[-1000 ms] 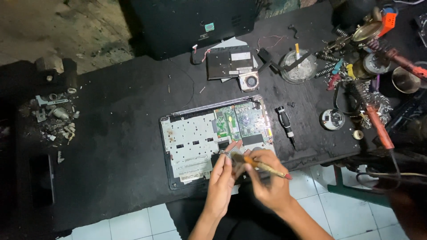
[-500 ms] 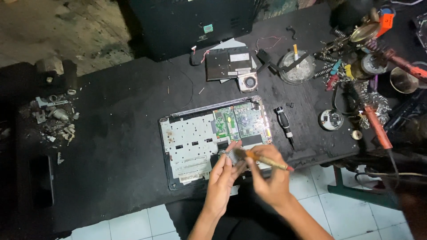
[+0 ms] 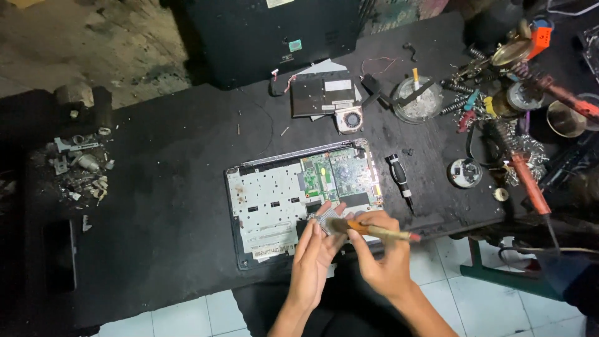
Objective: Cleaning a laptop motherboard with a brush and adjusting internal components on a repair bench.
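Note:
An opened laptop base lies on the black table, its metal plate bare and a green circuit board showing at its right. Over its front edge, my left hand holds a small silvery flat part by the fingertips. My right hand grips a small brush with a wooden handle, its bristles resting against that part. The two hands are close together, almost touching.
A black-handled screwdriver lies right of the laptop. Behind it sit a dark drive with a small fan and a glass ashtray. Tools, a soldering iron and cans crowd the right end. Small scrap parts lie left.
The brush in my right hand has shifted slightly leftward across the small part. My left hand keeps holding the part in about the same place.

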